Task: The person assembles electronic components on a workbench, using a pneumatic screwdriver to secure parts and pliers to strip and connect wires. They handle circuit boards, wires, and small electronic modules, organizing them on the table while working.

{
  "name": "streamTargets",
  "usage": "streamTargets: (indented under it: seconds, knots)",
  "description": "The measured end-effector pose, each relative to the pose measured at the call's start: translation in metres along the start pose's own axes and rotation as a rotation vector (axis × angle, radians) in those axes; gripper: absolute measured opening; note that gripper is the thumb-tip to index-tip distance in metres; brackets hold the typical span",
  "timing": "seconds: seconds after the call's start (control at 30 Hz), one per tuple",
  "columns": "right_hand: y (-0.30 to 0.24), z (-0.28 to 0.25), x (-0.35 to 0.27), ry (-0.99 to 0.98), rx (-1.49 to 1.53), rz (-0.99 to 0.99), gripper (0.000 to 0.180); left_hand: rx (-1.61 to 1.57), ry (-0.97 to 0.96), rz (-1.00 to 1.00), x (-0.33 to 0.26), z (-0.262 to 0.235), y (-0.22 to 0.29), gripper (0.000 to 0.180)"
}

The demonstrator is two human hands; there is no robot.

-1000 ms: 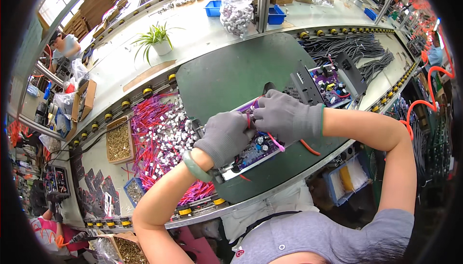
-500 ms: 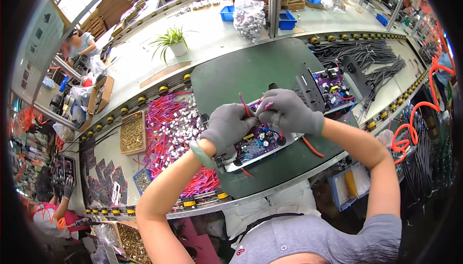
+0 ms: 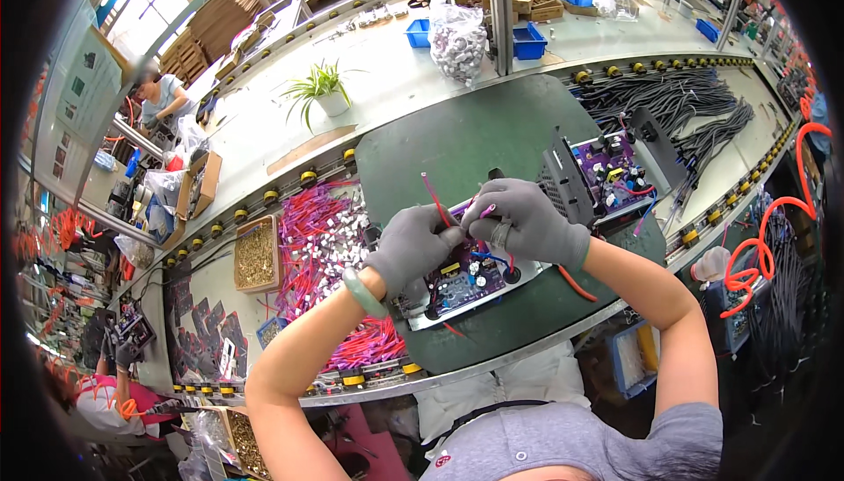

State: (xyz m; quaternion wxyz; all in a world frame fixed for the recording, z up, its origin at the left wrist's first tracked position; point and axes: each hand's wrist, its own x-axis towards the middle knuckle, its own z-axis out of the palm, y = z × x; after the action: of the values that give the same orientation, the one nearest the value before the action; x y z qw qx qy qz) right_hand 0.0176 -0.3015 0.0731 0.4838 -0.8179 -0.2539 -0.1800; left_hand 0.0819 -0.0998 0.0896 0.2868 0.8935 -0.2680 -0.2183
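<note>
My grey-knit left hand (image 3: 415, 241) is pinching a thin red wire (image 3: 431, 193), its free end now jutting upward, unlike a second ago; my right hand (image 3: 526, 220) is gripping a purple-tipped lead (image 3: 488, 211), so the wiring is looking unsettled. Below both, the board (image 3: 455, 287), studded with glossy round parts, is lying in its pale tray (image 3: 466, 306) on a smooth green mat (image 3: 457, 134).

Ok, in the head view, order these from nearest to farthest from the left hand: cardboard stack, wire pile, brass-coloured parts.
From the left hand:
1. Wire pile, immediately left.
2. Brass-coloured parts, farther left, past the pile.
3. Cardboard stack, far upper left.
</note>
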Motion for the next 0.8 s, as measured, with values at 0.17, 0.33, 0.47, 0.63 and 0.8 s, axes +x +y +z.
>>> streamTargets:
  seconds: [0.17, 0.33, 0.47, 0.63, 0.8]
  knots:
    - [0.002, 0.000, -0.002, -0.007, -0.022, -0.015, 0.009, -0.045, 0.057, 0.105, -0.001, 0.005, -0.005, 0.027]
    - [-0.001, 0.001, -0.001, -0.013, -0.049, 0.006, 0.007, 0.066, 0.060, 0.216, -0.002, 0.012, 0.001, 0.028]
    - [-0.002, -0.001, -0.001, -0.016, -0.066, 0.007, 0.008, 0.136, 0.082, 0.210, -0.003, 0.009, 0.005, 0.026]
    - [0.003, 0.003, -0.004, -0.009, -0.032, 0.008, 0.008, 0.189, 0.046, 0.381, -0.004, 0.003, -0.011, 0.017]
    - [0.008, 0.010, -0.002, 0.088, -0.041, -0.138, 0.019, 0.302, 0.145, 0.483, -0.002, 0.010, -0.010, 0.012]
